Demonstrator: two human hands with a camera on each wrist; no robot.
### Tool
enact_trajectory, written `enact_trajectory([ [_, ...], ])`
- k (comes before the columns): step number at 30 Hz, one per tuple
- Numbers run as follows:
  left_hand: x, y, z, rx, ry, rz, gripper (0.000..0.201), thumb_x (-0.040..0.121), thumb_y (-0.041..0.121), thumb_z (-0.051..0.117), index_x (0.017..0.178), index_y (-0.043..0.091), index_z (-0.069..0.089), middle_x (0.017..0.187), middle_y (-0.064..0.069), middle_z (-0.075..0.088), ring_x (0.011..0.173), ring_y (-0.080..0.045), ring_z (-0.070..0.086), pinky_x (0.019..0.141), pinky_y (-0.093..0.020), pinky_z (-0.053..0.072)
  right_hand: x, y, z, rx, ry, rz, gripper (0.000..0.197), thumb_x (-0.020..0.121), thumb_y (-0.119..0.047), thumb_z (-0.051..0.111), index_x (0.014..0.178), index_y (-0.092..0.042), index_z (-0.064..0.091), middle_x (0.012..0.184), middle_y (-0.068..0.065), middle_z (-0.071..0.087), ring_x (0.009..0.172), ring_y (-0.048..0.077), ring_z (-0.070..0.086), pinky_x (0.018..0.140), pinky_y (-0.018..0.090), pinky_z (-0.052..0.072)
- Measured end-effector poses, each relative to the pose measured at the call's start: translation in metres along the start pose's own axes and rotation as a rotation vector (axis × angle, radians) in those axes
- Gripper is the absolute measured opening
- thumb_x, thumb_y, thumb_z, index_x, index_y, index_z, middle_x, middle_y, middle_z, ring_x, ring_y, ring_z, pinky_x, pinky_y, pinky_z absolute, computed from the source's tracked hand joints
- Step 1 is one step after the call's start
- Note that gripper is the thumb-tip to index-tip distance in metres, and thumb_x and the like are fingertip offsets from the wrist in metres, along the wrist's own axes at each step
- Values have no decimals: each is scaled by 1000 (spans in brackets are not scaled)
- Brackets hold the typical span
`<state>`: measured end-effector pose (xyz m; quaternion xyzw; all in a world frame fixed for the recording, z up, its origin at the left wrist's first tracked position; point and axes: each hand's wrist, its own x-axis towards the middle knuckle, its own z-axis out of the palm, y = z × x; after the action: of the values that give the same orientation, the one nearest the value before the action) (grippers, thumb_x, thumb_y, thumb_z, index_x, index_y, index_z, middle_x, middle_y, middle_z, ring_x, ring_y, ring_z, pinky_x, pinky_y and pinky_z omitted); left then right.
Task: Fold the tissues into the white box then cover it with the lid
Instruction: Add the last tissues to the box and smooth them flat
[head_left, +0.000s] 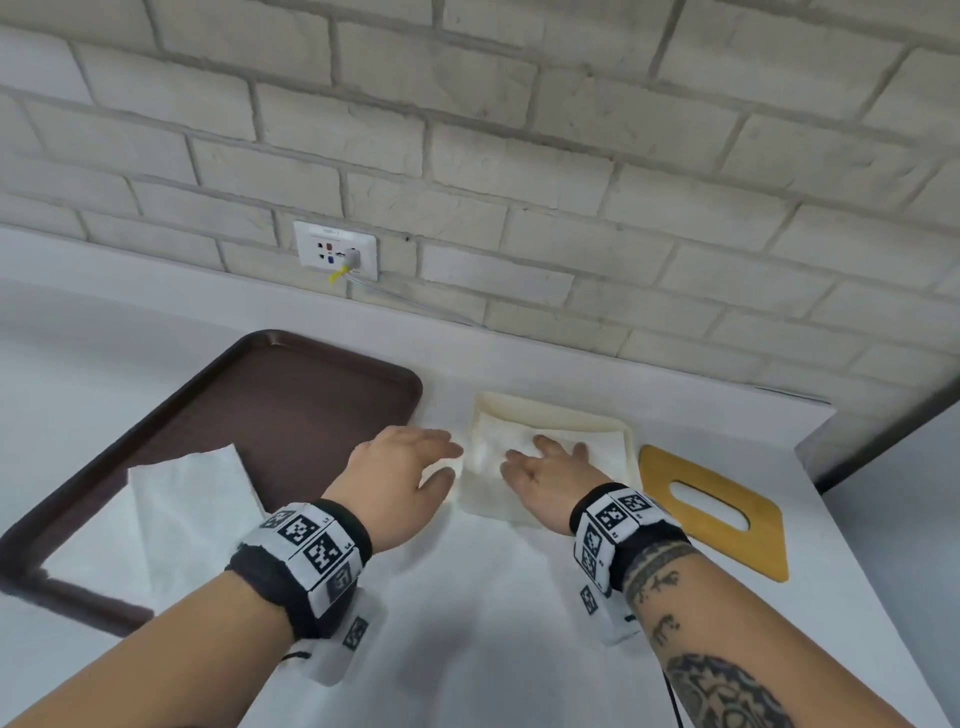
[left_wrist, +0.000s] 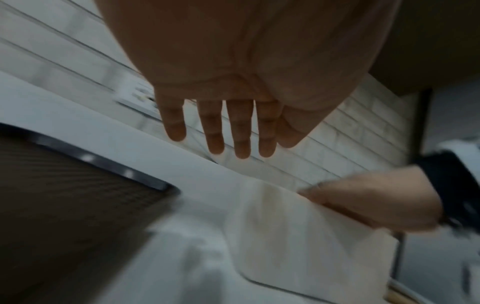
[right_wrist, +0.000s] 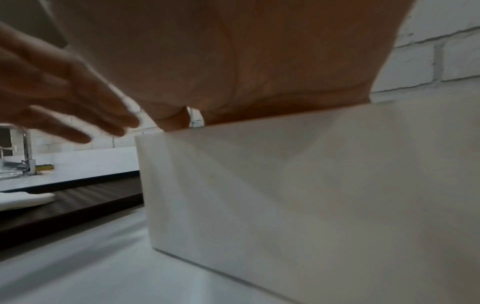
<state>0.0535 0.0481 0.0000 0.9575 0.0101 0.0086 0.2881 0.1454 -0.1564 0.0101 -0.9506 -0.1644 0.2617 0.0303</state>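
The white box (head_left: 550, 408) stands on the counter with a folded tissue (head_left: 491, 441) inside it. My right hand (head_left: 550, 460) lies flat in the box, its straight fingers pressing the tissue down. In the right wrist view the box wall (right_wrist: 311, 195) hides those fingers. My left hand (head_left: 415, 457) hovers just left of the box, holding nothing, and its fingers (left_wrist: 241, 131) are straight. A second tissue (head_left: 192, 509) lies spread on the brown tray (head_left: 311, 405). The wooden lid (head_left: 753, 551), with an oval slot, lies flat to the right of the box.
A white brick wall runs behind the counter, with a power socket (head_left: 335, 250) and a plugged cable. The counter's right edge drops off beyond the lid. A faucet (right_wrist: 26, 156) stands far to the left past the tray.
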Motion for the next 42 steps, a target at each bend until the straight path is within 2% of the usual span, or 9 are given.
enact_trajectory([
  [3, -32, -44, -23, -78, 142, -161, 26, 99, 26, 56, 120, 30, 72, 124, 10, 69, 119, -15, 61, 107, -31, 44, 1, -8, 10, 63, 119, 20, 52, 97, -51, 21, 146, -41, 37, 161, -5, 20, 149, 30, 7, 111, 65, 21],
  [6, -59, -92, -48, -96, 236, -401, 25, 99, 19, 55, 117, 23, 72, 120, 3, 73, 102, -16, 64, 95, -26, 46, -2, -9, 19, 100, 211, 30, 45, 99, -44, 24, 139, -43, 44, 160, -9, 24, 149, 25, 13, 112, 64, 20],
  [11, -88, -160, -82, 25, 257, -746, 36, 95, 28, 58, 131, 29, 63, 136, -3, 63, 128, -30, 52, 107, -48, 46, 7, -15, 23, 102, 228, 98, 52, 92, -43, 19, 134, -38, 50, 155, -7, 36, 140, 24, 30, 111, 60, 28],
  [16, -96, -189, -85, 82, 151, -898, 69, 82, 56, 66, 140, 21, 49, 137, -9, 54, 132, -35, 43, 102, -48, 44, 12, -36, 25, 43, 276, 231, 40, 94, -39, 25, 116, -30, 57, 137, -2, 53, 127, 26, 40, 108, 59, 28],
  [20, -93, -195, -71, 104, 74, -911, 92, 73, 65, 71, 143, 13, 42, 141, -13, 49, 135, -36, 42, 107, -49, 40, 15, -55, 28, -1, 284, 303, 51, 95, -39, 21, 138, -27, 47, 146, 1, 47, 137, 27, 34, 111, 58, 22],
  [32, -67, -201, -89, 92, -55, -918, 104, 64, 54, 85, 151, 24, 36, 154, -9, 36, 142, -37, 36, 113, -53, 39, 12, -58, 36, 15, 418, 298, 48, 93, -41, 29, 132, -22, 51, 145, 4, 46, 138, 26, 33, 115, 56, 17],
  [35, -68, -199, -87, 131, -21, -845, 95, 65, 51, 86, 146, 25, 44, 151, -10, 40, 140, -37, 37, 113, -51, 38, 4, -61, 44, 62, 570, 253, 53, 97, -46, 34, 146, -29, 39, 163, -1, 20, 152, 24, 5, 119, 61, -4],
  [38, -72, -190, -85, 164, 65, -753, 63, 73, 42, 79, 132, 33, 58, 146, -1, 45, 134, -33, 37, 107, -49, 36, -13, -95, 50, 29, 771, 87, 53, 94, -42, 42, 145, -29, 38, 164, 0, 13, 152, 26, -4, 117, 63, -7],
  [42, -80, -174, -93, 43, 140, -635, 15, 82, 44, 65, 87, 30, 62, 99, 7, 65, 110, -28, 56, 94, -43, 46, -32, -153, 64, 122, 743, -122, 45, 92, -35, 51, 137, -33, 48, 163, -1, 20, 153, 24, -2, 118, 60, -10],
])
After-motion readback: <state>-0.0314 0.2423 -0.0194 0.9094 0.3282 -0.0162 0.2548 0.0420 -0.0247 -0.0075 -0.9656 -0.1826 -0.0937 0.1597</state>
